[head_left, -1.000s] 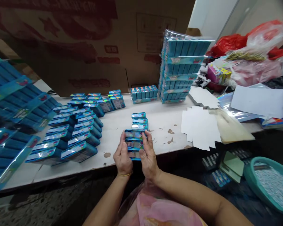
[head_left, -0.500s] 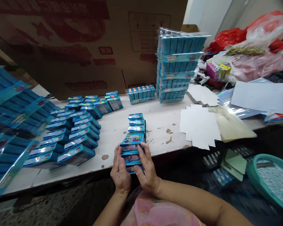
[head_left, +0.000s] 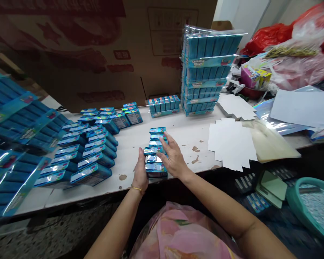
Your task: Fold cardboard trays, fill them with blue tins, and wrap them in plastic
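A short row of small blue boxes (head_left: 156,149) stands on the white table (head_left: 186,138) in front of me. My left hand (head_left: 140,172) lies flat against the left side of the row's near end, fingers straight. My right hand (head_left: 172,156) rests against the right side, fingers stretched forward along the boxes. The nearest box (head_left: 156,169) sits between both palms at the table's front edge. Neither hand grips a box.
Two long rows of blue boxes (head_left: 83,151) lie left of my hands. Wrapped blue packs (head_left: 13,144) pile at far left; a tall wrapped stack (head_left: 205,68) stands at the back. White card sheets (head_left: 230,144) lie right, a teal basin (head_left: 311,208) lower right.
My hands held a few boxes above the table's edge; now those boxes stand on the table at the near end of the row, and both hands press flat against its sides.
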`<state>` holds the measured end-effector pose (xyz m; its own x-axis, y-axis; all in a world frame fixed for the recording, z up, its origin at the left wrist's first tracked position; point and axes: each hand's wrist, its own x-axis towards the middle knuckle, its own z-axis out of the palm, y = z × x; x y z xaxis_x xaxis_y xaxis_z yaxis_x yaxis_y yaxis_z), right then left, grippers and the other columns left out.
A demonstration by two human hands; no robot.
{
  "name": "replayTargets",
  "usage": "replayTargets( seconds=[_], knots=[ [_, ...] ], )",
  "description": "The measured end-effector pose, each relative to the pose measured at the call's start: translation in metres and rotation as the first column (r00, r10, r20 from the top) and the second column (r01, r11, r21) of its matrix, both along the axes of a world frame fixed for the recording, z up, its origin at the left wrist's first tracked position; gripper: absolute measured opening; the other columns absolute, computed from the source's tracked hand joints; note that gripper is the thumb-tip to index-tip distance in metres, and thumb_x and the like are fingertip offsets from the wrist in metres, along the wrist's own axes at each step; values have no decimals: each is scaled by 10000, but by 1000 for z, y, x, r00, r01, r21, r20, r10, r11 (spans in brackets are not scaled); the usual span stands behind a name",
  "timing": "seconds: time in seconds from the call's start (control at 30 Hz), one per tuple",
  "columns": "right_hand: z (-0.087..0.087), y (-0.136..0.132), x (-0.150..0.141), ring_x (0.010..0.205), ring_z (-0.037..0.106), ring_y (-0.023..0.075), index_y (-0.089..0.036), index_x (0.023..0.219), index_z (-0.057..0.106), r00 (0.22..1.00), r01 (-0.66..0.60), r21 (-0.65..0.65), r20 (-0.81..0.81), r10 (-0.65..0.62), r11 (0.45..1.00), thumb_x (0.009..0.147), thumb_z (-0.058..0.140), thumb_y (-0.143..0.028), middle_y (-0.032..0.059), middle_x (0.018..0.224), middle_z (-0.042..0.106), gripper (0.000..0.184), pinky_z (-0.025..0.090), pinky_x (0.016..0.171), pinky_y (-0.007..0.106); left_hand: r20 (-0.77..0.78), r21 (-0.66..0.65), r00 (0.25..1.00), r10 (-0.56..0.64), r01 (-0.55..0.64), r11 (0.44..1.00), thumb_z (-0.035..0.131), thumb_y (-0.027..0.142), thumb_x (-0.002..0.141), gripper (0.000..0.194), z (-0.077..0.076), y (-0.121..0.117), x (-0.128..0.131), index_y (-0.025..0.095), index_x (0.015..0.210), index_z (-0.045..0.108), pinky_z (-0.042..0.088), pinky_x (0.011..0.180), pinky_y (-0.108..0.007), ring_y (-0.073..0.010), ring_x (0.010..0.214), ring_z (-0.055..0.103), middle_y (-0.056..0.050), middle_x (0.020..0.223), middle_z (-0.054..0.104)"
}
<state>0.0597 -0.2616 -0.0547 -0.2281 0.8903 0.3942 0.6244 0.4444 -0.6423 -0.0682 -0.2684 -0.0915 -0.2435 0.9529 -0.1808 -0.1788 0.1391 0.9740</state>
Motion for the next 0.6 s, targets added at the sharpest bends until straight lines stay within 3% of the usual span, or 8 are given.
replayTargets(
  seconds=[0.1, 0.2, 0.27, 0.33, 0.4, 0.47, 0.53, 0.6],
  knots=[
    [1, -8, 0, 1300, 157, 256, -237, 1312, 328, 946, -285, 115, 192, 260, 952, 741, 517, -516, 55, 1399, 270, 663, 48, 1054, 483, 87, -94, 996, 36, -28, 995, 141, 636, 789, 693, -1, -7, -10, 207, 1280, 377, 234, 1049, -365, -194, 1277, 245, -48, 1394, 282],
    [-10, -7, -1, 1291, 177, 282, -212, 1321, 309, 854, -461, 67, 305, 422, 885, 640, 625, -522, 93, 1368, 326, 812, 1, 1038, 518, 78, -79, 997, 2, 4, 997, 114, 620, 799, 696, 0, -3, -17, 191, 1265, 401, 201, 1063, -332, -173, 1274, 252, -59, 1389, 292],
    [-16, 0, 3, 1295, 173, 268, -227, 1315, 319, 820, -523, 20, 286, 496, 852, 658, 590, -549, 80, 1363, 338, 781, 14, 1038, 515, 54, -56, 995, -80, 83, 995, 169, 597, 812, 666, 2, 4, -19, 164, 1259, 408, 224, 1052, -331, -179, 1259, 291, -80, 1373, 320],
    [-20, 7, 11, 1305, 157, 222, -245, 1311, 324, 878, -462, 14, 150, 455, 887, 762, 451, -555, 54, 1375, 322, 643, 88, 1050, 472, -43, -24, 987, -152, 151, 988, 301, 559, 810, 608, 2, 10, -19, 150, 1241, 432, 232, 1045, -346, -194, 1242, 325, -90, 1344, 368],
    [-23, 10, 17, 1315, 114, 183, -246, 1336, 268, 967, -256, -5, -23, 255, 967, 847, 302, -509, 41, 1407, 251, 556, 144, 1050, 439, -194, 26, 965, -175, 184, 983, 439, 493, 784, 554, 1, 12, -19, 164, 1229, 451, 210, 1051, -349, -200, 1240, 330, -76, 1321, 404],
    [-27, 9, 20, 1321, 66, 187, -218, 1364, 182, 992, -111, -52, -64, 108, 992, 849, 288, -513, 61, 1432, 164, 603, 134, 1051, 451, -312, 59, 936, -162, 190, 980, 523, 421, 750, 532, -4, 13, -22, 178, 1220, 465, 191, 1056, -333, -200, 1243, 323, -58, 1317, 410],
    [-28, 8, 20, 1320, 67, 223, -189, 1366, 179, 984, -167, -107, 46, 172, 980, 792, 375, -570, 95, 1431, 152, 716, 96, 1048, 488, -347, 44, 920, -180, 208, 977, 556, 373, 726, 512, -9, 15, -27, 173, 1194, 495, 207, 1049, -329, -210, 1236, 334, -59, 1313, 416],
    [-23, 11, 21, 1315, 91, 246, -196, 1346, 251, 955, -238, -162, 140, 261, 958, 781, 383, -584, 100, 1416, 204, 698, 85, 1034, 524, -337, 6, 921, -196, 210, 978, 563, 360, 718, 467, -14, 20, -32, 165, 1142, 543, 239, 1036, -331, -225, 1231, 341, -71, 1337, 382]
  ],
)
